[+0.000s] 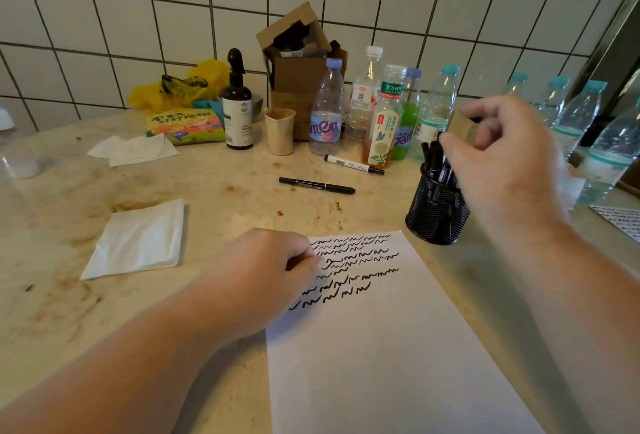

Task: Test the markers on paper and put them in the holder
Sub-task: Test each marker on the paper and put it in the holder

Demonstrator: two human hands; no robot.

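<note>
L hand (277,267), fingers curled, rests on paper (381,347) to pin it; R hand (498,146) pinches small brown box (462,128) above mesh holder (437,215) w/ markers inside, prob. emptying it; black marker (317,185) & white marker (353,164) lie on counter (214,198), untested.

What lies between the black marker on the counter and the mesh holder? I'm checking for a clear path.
In the head view, only bare, stained counter separates the black marker from the mesh holder. The white marker lies behind that stretch.
</note>
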